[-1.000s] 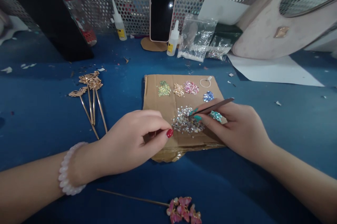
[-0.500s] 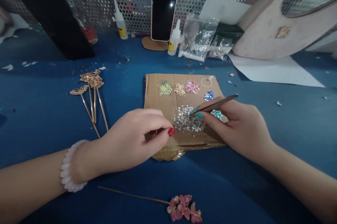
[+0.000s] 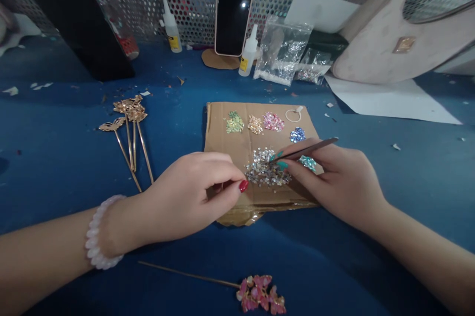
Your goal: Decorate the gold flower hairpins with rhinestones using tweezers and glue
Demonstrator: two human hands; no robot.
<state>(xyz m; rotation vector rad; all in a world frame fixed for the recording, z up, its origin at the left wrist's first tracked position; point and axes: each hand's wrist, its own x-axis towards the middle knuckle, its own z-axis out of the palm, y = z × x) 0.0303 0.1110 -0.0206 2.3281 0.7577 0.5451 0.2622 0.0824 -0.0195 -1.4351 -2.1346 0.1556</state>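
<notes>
My right hand [image 3: 339,182] is closed on metal tweezers [image 3: 306,149] whose tips rest in a pile of silver rhinestones [image 3: 265,172] on a piece of cardboard [image 3: 222,137]. Green [image 3: 233,123], gold [image 3: 255,124], pink [image 3: 273,121], blue [image 3: 297,134] and teal [image 3: 308,162] piles of stones lie on the same cardboard. My left hand [image 3: 193,197] is curled in a pinch at the cardboard's front left, its fingers closed on something small that I cannot make out. A white bead bracelet [image 3: 97,234] circles that wrist.
Several gold hairpins [image 3: 129,128] lie left of the cardboard; a pink flowered hairpin [image 3: 260,296] lies near me. Against the back mesh stand a phone [image 3: 234,6], two glue bottles [image 3: 171,33] [image 3: 248,56], plastic bags [image 3: 282,51], white paper [image 3: 389,100] and a pale board [image 3: 393,43].
Both hands stay nearly where they were. The tweezers' tips shift slightly within the silver pile. The view drifts a little.
</notes>
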